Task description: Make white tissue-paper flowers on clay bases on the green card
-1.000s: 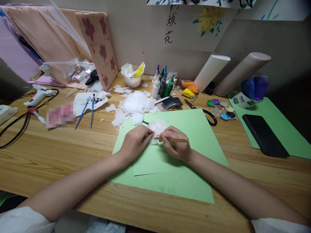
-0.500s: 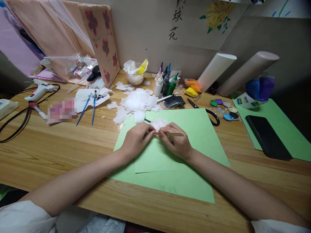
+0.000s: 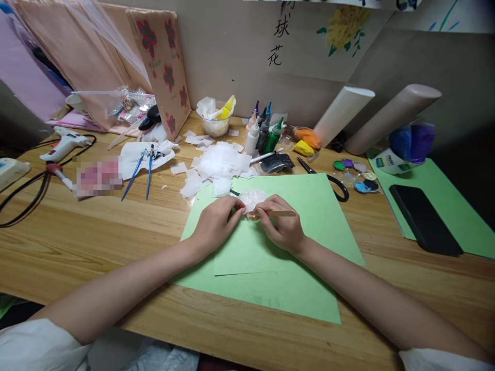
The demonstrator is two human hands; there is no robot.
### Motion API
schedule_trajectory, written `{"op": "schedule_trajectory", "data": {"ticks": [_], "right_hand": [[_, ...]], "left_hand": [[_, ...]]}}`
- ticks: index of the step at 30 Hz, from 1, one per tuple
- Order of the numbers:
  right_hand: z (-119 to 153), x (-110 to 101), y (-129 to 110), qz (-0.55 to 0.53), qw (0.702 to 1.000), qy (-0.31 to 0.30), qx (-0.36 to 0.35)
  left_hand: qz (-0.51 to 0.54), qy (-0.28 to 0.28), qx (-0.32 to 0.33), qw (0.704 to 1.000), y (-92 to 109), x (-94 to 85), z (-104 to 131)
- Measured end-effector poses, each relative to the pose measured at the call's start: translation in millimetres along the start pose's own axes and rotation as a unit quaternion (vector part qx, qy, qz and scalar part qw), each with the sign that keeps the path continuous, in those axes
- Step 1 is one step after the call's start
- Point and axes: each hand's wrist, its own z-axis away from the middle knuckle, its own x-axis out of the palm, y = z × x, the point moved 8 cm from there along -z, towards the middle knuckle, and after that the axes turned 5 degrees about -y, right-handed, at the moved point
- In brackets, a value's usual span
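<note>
My right hand (image 3: 284, 224) pinches a flat wooden craft stick (image 3: 284, 213), whose rounded end sticks out to the right past the fingers. My left hand (image 3: 216, 219) rests on the green paper with thumb and forefinger closed at the lower left edge of a fluffy white paper tuft (image 3: 253, 197). What those fingertips hold, if anything, is too small to tell. A small orange patch (image 3: 254, 217) shows between the two hands, just below the tuft. Under both hands lie green sheets (image 3: 270, 293), a smaller one on top of a larger one.
Thin white paper squares (image 3: 222, 159) are heaped behind my hands. Paint bottles (image 3: 273, 138) stand behind, with black-handled scissors (image 3: 340, 188) to the right. Two blue brushes (image 3: 149, 178) and a glue gun (image 3: 64, 144) lie left. A black case (image 3: 423, 219) lies far right.
My right hand has shifted slightly right with the craft stick, and my left fingertips have drawn back a little. The gap between them is wider and more of the orange patch shows.
</note>
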Motion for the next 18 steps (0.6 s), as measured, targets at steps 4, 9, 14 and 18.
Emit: {"op": "schedule_trajectory", "data": {"ticks": [4,9,14,18], "right_hand": [[-2,5,2,0.002,1.000,-0.022,0.012],[-3,5,4,-0.002,0.999,-0.025,0.021],[2,-9,5,-0.035,0.998,0.047,0.022],[6,-15,6,-0.057,0.994,0.087,0.022]], "left_hand": [[0.002,-0.002,-0.001,1.000,0,1.0,0],[-0.003,0.007,0.001,1.000,0,-1.4,0],[-0.098,0.083,-0.028,0.991,-13,-30.6,-4],[-0.201,0.069,-0.042,0.976,-25,-40.1,-11]]}}
